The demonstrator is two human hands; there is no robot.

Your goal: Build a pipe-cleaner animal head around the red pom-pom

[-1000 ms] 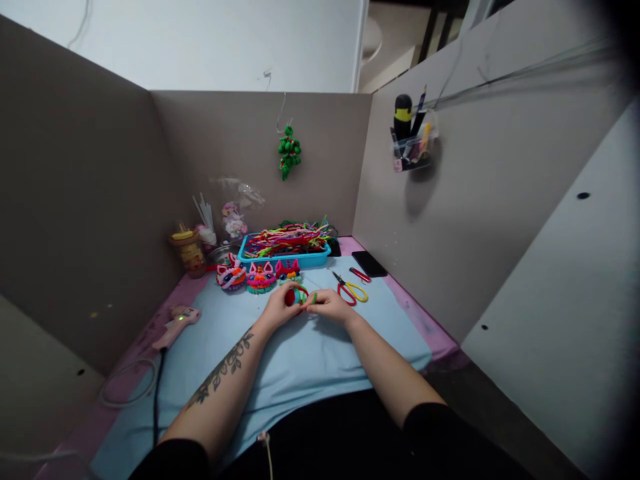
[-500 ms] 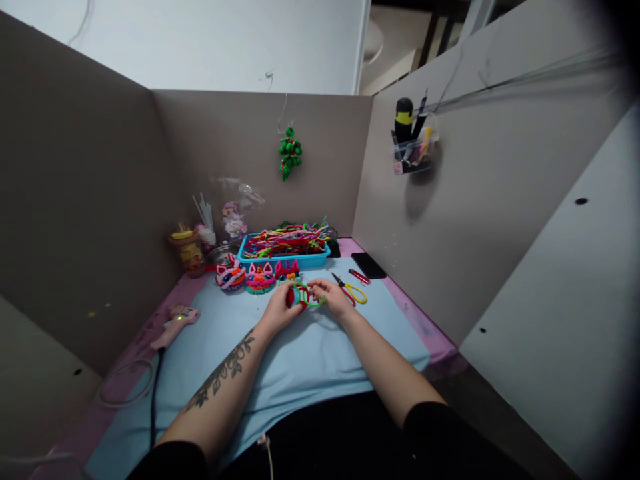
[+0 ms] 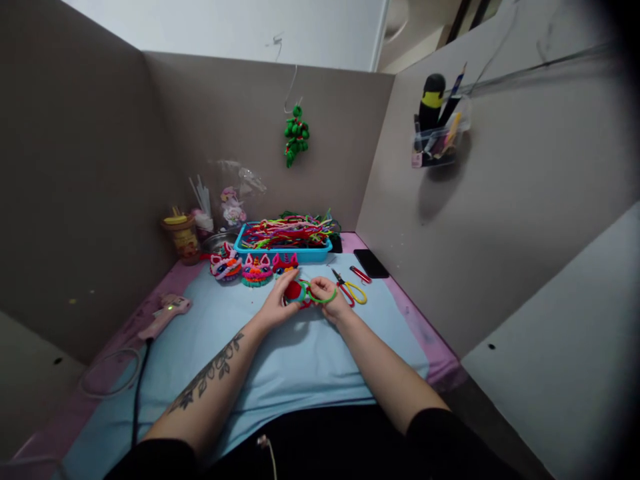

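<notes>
At frame centre, the left hand (image 3: 277, 305) grasps a red craft piece (image 3: 293, 291); the right hand (image 3: 332, 301) pinches a green strand (image 3: 320, 301). Scissors (image 3: 342, 282) lie just right.

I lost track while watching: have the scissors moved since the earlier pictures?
No. Against the phone, the scissors show no visible shift either way.

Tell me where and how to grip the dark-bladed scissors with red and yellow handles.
Probably best by the yellow handle loop, from the person's right: the scissors lie pointing away from the person, handles spread, and the red handle sits close beside the right hand.
</notes>
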